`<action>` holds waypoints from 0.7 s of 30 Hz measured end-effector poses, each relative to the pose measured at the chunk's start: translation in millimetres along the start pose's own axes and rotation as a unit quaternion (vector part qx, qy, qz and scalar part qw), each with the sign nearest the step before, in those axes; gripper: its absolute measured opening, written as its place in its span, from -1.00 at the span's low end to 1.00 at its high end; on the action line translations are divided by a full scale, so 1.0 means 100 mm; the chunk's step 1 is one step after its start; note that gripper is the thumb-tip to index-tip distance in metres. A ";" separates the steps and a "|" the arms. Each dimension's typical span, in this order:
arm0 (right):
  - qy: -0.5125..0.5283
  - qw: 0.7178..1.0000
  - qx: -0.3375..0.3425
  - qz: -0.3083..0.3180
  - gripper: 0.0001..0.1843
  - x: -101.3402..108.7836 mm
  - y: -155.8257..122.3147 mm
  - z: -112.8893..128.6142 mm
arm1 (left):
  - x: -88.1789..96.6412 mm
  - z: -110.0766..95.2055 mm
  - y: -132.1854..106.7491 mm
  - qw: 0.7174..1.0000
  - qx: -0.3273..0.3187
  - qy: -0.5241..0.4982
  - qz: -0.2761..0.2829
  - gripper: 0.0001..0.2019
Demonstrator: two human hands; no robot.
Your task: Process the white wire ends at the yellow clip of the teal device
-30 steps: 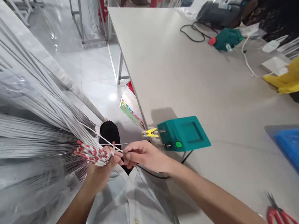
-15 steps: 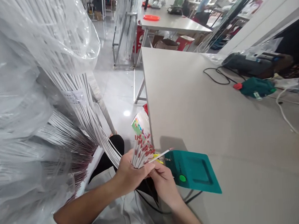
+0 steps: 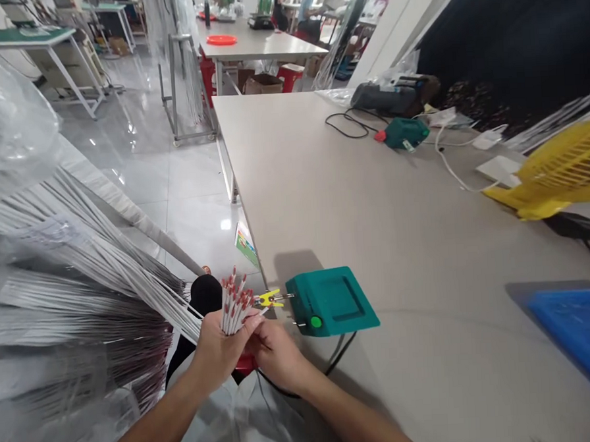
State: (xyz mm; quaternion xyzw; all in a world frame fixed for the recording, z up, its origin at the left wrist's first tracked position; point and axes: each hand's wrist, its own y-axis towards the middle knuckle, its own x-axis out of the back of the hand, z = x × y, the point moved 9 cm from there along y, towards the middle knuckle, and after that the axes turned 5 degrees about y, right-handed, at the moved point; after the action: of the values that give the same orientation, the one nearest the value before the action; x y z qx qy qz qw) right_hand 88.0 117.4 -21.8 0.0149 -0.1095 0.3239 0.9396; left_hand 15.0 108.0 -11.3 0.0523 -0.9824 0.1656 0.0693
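Observation:
My left hand (image 3: 214, 350) is wrapped round a bundle of thin white wires (image 3: 234, 316) with reddish-brown tips pointing up. Against it, my right hand (image 3: 281, 357) has its fingers pinched together near the left thumb. One white wire (image 3: 265, 309) leans out to the right between the two hands; the right fingertips are partly hidden, but they appear to grip it lower down. Just beyond, a teal box with a green button (image 3: 336, 304) rests at the table's edge. A yellow clip (image 3: 270, 299) is attached to a metal terminal on its left side.
Long wire bundles (image 3: 124, 269), partly in plastic, hang at my left. The grey table (image 3: 399, 242) stretches right, bearing a yellow fan (image 3: 564, 167), a blue tray (image 3: 583, 338), a small green device (image 3: 406, 133) and a dark machine (image 3: 387, 99). Other people sit far back.
The view has swung right, bringing the fan and blue tray into sight. The single wire, which stuck out far to the right, now shows only a short end close to the bundle.

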 end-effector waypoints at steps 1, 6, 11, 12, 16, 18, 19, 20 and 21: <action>-0.018 1.000 0.008 0.001 -0.70 0.00 0.00 0.02 | 0.02 -0.01 -0.01 1.000 0.001 0.001 -0.013 -0.79; -0.074 0.996 0.043 -0.017 -0.75 0.10 -0.04 0.17 | 0.15 -0.02 -0.03 0.997 0.009 -0.019 -0.079 -0.81; -0.013 0.974 0.080 -0.211 -0.83 0.61 -0.16 0.35 | 0.17 0.04 -0.05 0.996 0.023 -0.018 -0.087 -0.79; 0.007 0.972 0.086 -0.219 -0.84 0.65 -0.17 0.37 | 0.16 0.04 -0.06 0.996 0.021 -0.011 -0.085 -0.79; 0.025 0.971 0.103 -0.216 -0.89 0.67 -0.16 0.38 | 0.10 0.05 -0.08 0.998 0.001 0.015 -0.066 -0.80; 0.005 0.972 0.099 -0.212 -0.91 0.64 -0.14 0.37 | 0.08 0.04 -0.08 0.998 -0.024 0.028 -0.055 -0.81; -0.006 0.974 0.095 -0.207 -0.91 0.63 -0.13 0.36 | 0.07 0.03 -0.08 0.997 -0.036 0.032 -0.053 -0.81; -0.015 0.975 0.093 -0.201 -0.90 0.61 -0.12 0.35 | 0.07 0.03 -0.08 0.997 -0.043 0.034 -0.053 -0.82; -0.019 0.976 0.093 -0.197 -0.89 0.60 -0.11 0.35 | 0.07 0.03 -0.08 0.997 -0.045 0.033 -0.057 -0.82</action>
State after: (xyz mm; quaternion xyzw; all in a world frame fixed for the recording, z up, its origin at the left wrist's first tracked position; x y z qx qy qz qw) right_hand 134.3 141.4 25.6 0.1292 -0.0916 0.1408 0.9773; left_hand 8.6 98.8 -10.1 0.1001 -0.9814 0.1184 0.1129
